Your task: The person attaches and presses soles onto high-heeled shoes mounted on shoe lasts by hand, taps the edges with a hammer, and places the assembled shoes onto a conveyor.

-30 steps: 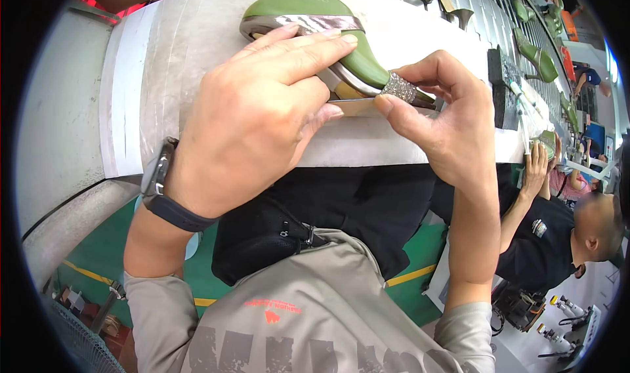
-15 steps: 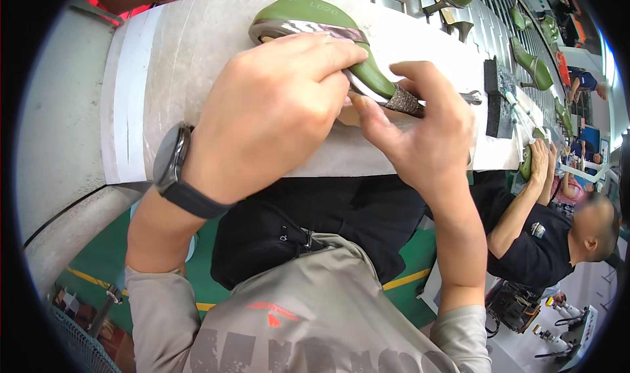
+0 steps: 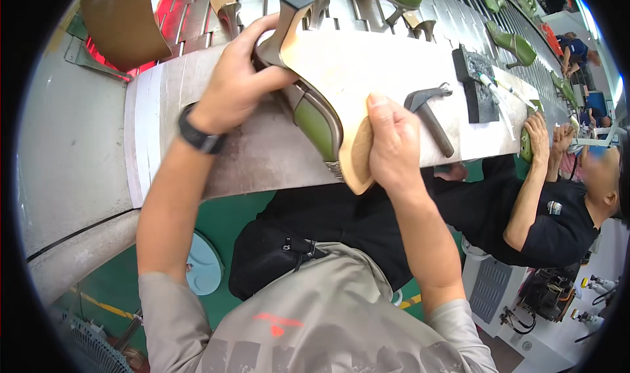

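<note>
Head view, looking down at the counter point(image 3: 262, 156). A green high-heeled shoe point(image 3: 315, 120) is held sole-up above the counter's near half, its pale tan sole facing the camera. The long axis runs from the heel, up and left, to the toe, down and right near the counter's front edge.

The left hand point(image 3: 239, 78) is closed around the heel end, fingers wrapped over the back of the shoe just beside the heel block. The right hand point(image 3: 394, 143) is closed on the toe end, thumb pressed flat on the sole and fingers curled out of sight beneath. Both hands thus hold the shoe, one at each end, with the sole between them; the shoe lies up and left of the right hand, and down and right of the left.

A hammer point(image 3: 430, 114) lies on the counter just right of the right hand, the nearer of the two to it; it is untouched. A dark pad point(image 3: 476, 87) with pens sits farther right. More green shoes point(image 3: 515, 43) stand on the conveyor behind. A seated co-worker point(image 3: 558, 196) works at the right.
</note>
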